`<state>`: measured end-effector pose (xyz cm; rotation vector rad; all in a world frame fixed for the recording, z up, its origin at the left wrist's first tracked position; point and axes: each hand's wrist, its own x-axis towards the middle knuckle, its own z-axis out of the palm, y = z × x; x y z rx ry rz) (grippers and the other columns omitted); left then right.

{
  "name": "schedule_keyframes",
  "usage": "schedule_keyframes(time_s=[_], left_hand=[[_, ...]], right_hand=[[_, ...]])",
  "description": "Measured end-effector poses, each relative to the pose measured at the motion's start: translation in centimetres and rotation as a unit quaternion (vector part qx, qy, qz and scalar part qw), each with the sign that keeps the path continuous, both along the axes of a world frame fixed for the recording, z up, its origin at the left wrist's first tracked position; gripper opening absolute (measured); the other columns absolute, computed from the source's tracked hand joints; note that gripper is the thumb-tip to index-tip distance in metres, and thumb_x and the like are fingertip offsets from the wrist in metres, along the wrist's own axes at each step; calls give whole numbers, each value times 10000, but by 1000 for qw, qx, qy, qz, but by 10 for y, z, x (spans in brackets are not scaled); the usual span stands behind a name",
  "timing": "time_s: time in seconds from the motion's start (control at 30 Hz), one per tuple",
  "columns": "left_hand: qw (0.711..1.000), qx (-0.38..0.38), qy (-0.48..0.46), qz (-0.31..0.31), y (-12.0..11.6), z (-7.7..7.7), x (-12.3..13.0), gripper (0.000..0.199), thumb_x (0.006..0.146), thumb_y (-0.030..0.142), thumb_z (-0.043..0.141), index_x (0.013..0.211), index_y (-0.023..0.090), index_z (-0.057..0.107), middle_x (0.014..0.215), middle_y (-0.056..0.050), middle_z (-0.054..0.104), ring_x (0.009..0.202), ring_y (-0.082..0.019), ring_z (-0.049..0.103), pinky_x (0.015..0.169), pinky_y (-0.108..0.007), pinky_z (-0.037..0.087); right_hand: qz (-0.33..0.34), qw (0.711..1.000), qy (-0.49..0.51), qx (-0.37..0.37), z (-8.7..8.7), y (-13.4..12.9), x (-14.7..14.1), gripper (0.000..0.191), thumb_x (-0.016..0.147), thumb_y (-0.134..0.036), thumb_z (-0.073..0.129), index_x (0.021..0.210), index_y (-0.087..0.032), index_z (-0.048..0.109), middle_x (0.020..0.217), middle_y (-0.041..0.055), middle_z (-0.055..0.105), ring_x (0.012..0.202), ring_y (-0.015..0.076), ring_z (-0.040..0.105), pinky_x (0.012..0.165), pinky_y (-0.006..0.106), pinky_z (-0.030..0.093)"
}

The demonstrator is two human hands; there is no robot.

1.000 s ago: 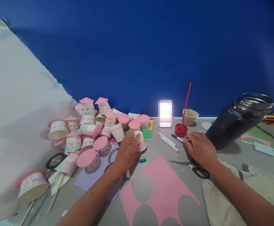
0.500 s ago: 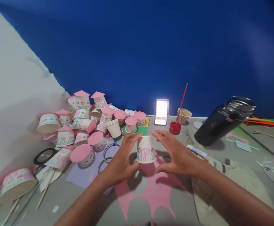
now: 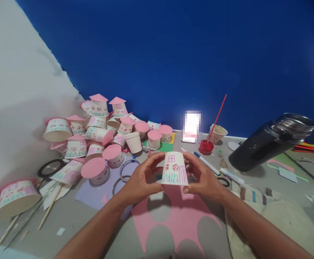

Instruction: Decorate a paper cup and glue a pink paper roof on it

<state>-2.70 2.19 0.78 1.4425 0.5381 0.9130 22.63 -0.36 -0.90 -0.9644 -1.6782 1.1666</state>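
Observation:
Both my hands are around an upside-down white paper cup (image 3: pixel 174 167), lifted above the table. A purple window, red flowers, green grass and part of a purple door are drawn on its side. At the cup's left, my left hand (image 3: pixel 142 178) has its thumb by the lower rim; its fingertips are partly hidden behind. My right hand (image 3: pixel 204 176) closes on the other side, thumb at the rim and fingers bent behind it. Underneath lies a pink paper sheet (image 3: pixel 180 214) with round pieces cut out.
On the left are piled decorated cups (image 3: pixel 99 108) with pink paper roofs, beside a stack of plain cups (image 3: pixel 133 143). A black flask (image 3: pixel 264 144) leans at right. Behind stand a lit phone (image 3: pixel 191 124) and a red paint pot (image 3: pixel 206 148). Markers (image 3: pixel 206 163) lie near my right hand.
My hands were spread apart around the cup and have now closed on it. The cup has turned, bringing the window and flowers to the front. The view has shifted slightly.

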Motion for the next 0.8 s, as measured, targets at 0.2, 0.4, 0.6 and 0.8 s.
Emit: schedule_keyframes(time_s=[0.2,0.4,0.6,0.8], left_hand=[[997,45,44,42,0,-2,-3,750,732,226,921,1390,336,578,1518,-80,559,1399,-332,565,1183,-516,466],[934,257,224,103,-8,2,-5,816,765,163,859,1467,348,487,1480,-75,554,1420,-319,520,1216,-523,433],[973,138,173,58,-7,-5,-2,1042,727,354,941,1590,388,357,1680,-91,358,1545,-380,389,1258,-569,395],[988,84,110,62,-6,-7,4,833,736,117,825,1475,325,505,1557,-90,509,1433,-330,533,1198,-507,477]], right_hand=[[-7,997,-73,16,1,-2,0,993,743,-427,912,1592,-361,401,1516,104,480,1118,251,588,867,384,557],[1,979,-139,148,4,0,-2,902,805,-348,870,1580,-327,408,1465,121,510,1216,277,543,934,400,551],[0,996,-77,55,-2,1,0,901,734,-367,921,1518,-334,479,1512,105,502,1201,273,578,936,392,544],[4,999,-28,-40,-7,0,-3,1073,639,-493,973,1557,-328,443,1499,105,518,1139,270,606,964,425,542]])
